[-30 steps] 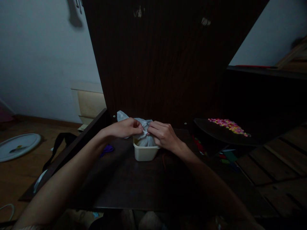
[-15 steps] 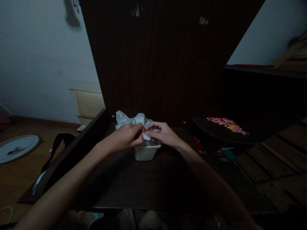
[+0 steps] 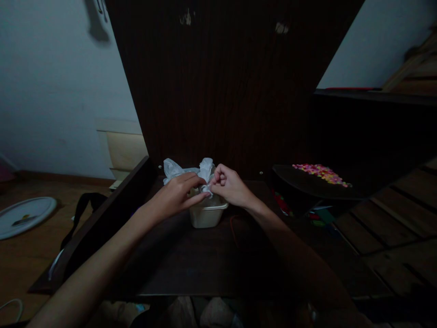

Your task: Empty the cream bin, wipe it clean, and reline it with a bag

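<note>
A white, thin plastic bag (image 3: 206,169) lies crumpled over and behind a pale rectangular container (image 3: 205,217) on the dark desk. My left hand (image 3: 182,190) reaches in from the left, its thumb and fingers closed on a twisted part of the bag above the container. From the right, my right hand (image 3: 229,185) pinches the same gathered part between thumb and forefinger, the other fingers curled. The fingertips of both hands almost meet there. The hands and the bag hide most of the container's far side.
A dark board (image 3: 218,91) rises behind the desk (image 3: 164,269). To the right, a rounded shelf (image 3: 290,180) carries many small pink and yellow pieces (image 3: 322,174). A raised side panel (image 3: 109,212) bounds the desk's left. A white oval lid-like object (image 3: 41,203) lies on the floor.
My right hand has risen slightly, with its fingers curled more. My left fingers have straightened somewhat over the bag. One bag end now stands higher behind the hands. The view has shifted slightly.
</note>
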`<state>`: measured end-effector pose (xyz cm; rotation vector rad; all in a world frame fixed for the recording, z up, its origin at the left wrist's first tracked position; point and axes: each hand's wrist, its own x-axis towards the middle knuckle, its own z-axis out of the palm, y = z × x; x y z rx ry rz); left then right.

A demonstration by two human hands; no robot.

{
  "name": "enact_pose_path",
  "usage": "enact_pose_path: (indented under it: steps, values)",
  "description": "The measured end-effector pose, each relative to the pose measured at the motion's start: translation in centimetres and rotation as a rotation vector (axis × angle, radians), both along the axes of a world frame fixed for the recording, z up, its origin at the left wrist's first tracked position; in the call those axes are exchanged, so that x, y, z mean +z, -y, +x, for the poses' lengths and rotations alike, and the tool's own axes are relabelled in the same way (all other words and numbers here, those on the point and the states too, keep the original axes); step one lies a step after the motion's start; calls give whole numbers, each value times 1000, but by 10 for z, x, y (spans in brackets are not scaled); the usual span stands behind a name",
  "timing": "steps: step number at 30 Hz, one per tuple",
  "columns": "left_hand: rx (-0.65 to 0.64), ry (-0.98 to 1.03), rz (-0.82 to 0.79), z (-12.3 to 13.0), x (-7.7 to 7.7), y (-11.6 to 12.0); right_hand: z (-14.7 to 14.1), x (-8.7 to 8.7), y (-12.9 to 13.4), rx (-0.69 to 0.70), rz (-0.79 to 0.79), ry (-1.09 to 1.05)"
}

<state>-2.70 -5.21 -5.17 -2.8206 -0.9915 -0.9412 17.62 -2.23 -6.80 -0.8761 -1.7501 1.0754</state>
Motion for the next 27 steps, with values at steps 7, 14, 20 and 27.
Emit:
enact_pose_path:
  steps: [7, 14, 20, 27]
  values:
    - [20, 2, -36, -1, 2, 0, 4, 3, 1, -52, 56, 1]
    - [21, -1, -11, 2, -3, 0, 5, 4, 2, -18, -34, -69]
    - [31, 25, -17, 4, -8, -2, 6, 2, 2, -69, 0, -59]
    - [18, 52, -31, 1, -11, -4, 7, 3, 3, -91, 52, 11]
